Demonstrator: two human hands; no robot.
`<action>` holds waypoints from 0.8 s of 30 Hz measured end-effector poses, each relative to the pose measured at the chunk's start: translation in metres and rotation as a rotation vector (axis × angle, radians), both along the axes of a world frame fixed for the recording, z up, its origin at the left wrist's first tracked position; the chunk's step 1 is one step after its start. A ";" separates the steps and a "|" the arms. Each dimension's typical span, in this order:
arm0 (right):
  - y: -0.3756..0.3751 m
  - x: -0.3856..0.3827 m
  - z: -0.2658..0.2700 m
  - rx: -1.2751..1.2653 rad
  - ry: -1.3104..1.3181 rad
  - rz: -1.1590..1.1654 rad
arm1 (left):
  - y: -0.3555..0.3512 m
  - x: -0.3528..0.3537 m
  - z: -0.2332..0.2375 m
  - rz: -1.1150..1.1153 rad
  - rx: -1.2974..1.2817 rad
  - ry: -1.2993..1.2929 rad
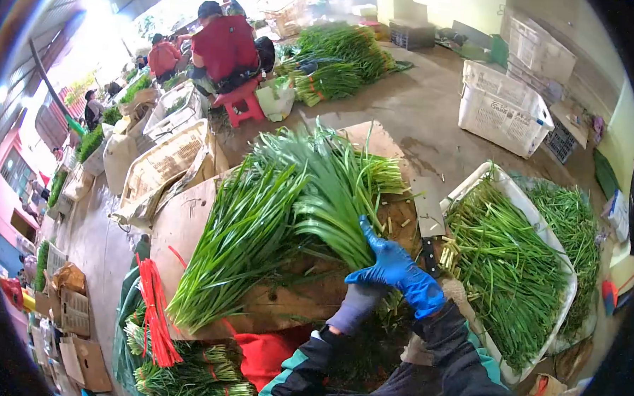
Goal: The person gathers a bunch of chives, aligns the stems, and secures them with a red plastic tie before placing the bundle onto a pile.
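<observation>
My right hand [398,272], in a blue glove, is closed around the stalk end of a bunch of garlic chives [337,220], leaves fanning away from me. My left hand [358,306], in a grey-purple glove, is just below and against the right; its fingers are hidden. More loose chives [237,237] lie to the left on a wooden board [181,220], with others piled behind the bunch. Beside the right hand lies a cleaver [428,206] with a black handle, cut stalk ends around it. Red ties [158,311] hang over the board's left edge.
A white crate [571,280] full of chives stands at my right. Tied bunches [203,370] lie below the board at left. Another white crate [505,111] is at the back right. A person [224,49] sits on a red stool [242,103] ahead, near a large green heap [344,50].
</observation>
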State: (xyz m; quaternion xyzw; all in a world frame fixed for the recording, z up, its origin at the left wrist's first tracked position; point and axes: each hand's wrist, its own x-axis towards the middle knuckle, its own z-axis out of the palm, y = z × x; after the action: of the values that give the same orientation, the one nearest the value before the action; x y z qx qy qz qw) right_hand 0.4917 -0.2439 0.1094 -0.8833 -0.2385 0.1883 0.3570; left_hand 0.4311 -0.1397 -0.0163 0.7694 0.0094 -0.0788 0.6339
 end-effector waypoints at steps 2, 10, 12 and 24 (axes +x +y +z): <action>-0.002 0.001 0.002 0.012 0.054 -0.036 | -0.005 0.000 0.002 -0.065 0.145 -0.187; -0.026 0.005 -0.026 0.645 0.247 -0.193 | 0.011 -0.033 0.089 -0.161 0.101 -0.155; -0.036 0.003 -0.017 0.604 0.299 -0.288 | 0.024 -0.041 0.078 -0.141 -0.093 -0.231; -0.067 -0.042 0.054 0.940 0.212 -0.406 | 0.054 -0.039 0.143 -0.245 -0.243 0.113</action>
State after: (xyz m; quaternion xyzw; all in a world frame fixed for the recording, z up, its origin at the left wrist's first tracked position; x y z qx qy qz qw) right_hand 0.4496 -0.3108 0.1632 -0.6321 -0.0838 0.0764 0.7665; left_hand 0.3924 -0.0857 0.1264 0.6769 -0.0584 -0.1993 0.7062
